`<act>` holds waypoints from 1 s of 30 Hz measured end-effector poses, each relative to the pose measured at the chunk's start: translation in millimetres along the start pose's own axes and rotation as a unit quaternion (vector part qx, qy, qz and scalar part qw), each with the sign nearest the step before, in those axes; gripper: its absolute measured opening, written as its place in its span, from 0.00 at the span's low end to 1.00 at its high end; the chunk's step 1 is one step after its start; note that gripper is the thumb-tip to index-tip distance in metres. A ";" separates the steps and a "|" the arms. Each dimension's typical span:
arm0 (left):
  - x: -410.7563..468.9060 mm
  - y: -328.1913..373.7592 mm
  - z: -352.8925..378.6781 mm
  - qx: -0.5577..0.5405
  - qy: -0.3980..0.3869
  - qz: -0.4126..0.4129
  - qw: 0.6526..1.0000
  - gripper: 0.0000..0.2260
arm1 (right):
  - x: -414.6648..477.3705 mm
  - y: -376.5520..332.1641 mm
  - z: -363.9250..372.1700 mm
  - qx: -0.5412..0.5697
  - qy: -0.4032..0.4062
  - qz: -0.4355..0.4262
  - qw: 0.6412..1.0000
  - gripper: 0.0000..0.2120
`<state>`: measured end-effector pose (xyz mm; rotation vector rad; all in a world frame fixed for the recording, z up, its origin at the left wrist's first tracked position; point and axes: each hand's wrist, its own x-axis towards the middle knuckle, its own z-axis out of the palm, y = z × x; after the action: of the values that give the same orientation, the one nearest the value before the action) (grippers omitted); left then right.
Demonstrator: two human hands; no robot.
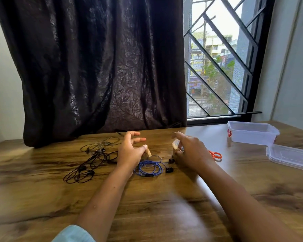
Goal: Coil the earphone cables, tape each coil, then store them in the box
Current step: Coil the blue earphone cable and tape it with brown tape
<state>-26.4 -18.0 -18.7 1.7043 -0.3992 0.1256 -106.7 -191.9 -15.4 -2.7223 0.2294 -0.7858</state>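
Note:
A coiled blue earphone cable (150, 167) lies on the wooden table (42, 189) between my hands, its black earbuds to the right. My left hand (131, 152) hovers just left of the coil and pinches a short tan strip of tape (148, 151) between thumb and forefinger, other fingers spread. My right hand (191, 152) is blurred; it holds a roll of tape (175, 144) right of the coil. A loose black earphone cable (87, 168) and a grey one (101, 145) lie to the left. The clear plastic box (252, 132) stands open at the far right.
Orange-handled scissors (216, 155) lie just behind my right hand. The box's clear lid (290, 157) rests flat at the right edge. A dark curtain (94, 67) hangs down onto the table's back edge, with a barred window (220, 58) beside it.

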 end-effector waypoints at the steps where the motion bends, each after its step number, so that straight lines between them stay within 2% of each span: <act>1: -0.1 -0.5 -0.5 0.012 -0.006 0.000 1.000 0.18 | 0.3 0.7 0.6 -0.006 0.001 -0.002 1.000 0.20; 6: -0.6 -2.0 -1.5 0.083 -0.029 0.017 0.996 0.21 | 0.4 6.9 -0.4 -0.044 0.019 -0.009 0.999 0.22; 12: -1.9 -3.9 0.2 0.102 -0.063 0.012 0.993 0.23 | 1.3 15.7 -3.0 -0.100 0.043 0.005 0.994 0.24; 14: -2.5 -5.2 2.0 0.102 -0.074 0.011 0.992 0.23 | 2.9 12.4 -2.0 -0.075 0.068 -0.005 0.995 0.22; 17: -2.4 -7.6 4.2 0.099 -0.077 0.018 0.992 0.23 | 3.9 -2.0 0.8 0.039 0.091 -0.058 0.993 0.19; 19: -3.6 -7.9 5.0 0.115 -0.075 0.027 0.990 0.24 | 1.5 -6.4 5.3 0.022 0.047 -0.087 0.995 0.18; 23: -8.6 -11.6 7.4 0.201 -0.080 0.048 0.975 0.29 | -2.9 1.1 11.0 -0.142 -0.089 -0.077 0.983 0.19; 26: -9.8 -11.9 8.5 0.232 -0.085 0.048 0.968 0.34 | -3.9 -1.9 11.3 -0.183 -0.110 -0.075 0.974 0.14; 30: -10.8 -7.9 6.4 0.209 -0.084 0.033 0.974 0.37 | -3.0 -7.7 6.9 -0.167 -0.128 -0.075 0.975 0.10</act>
<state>-34.8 -21.3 -30.5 2.1266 -0.5863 0.1196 -105.0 -182.3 -19.9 -3.1540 0.1061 -0.4548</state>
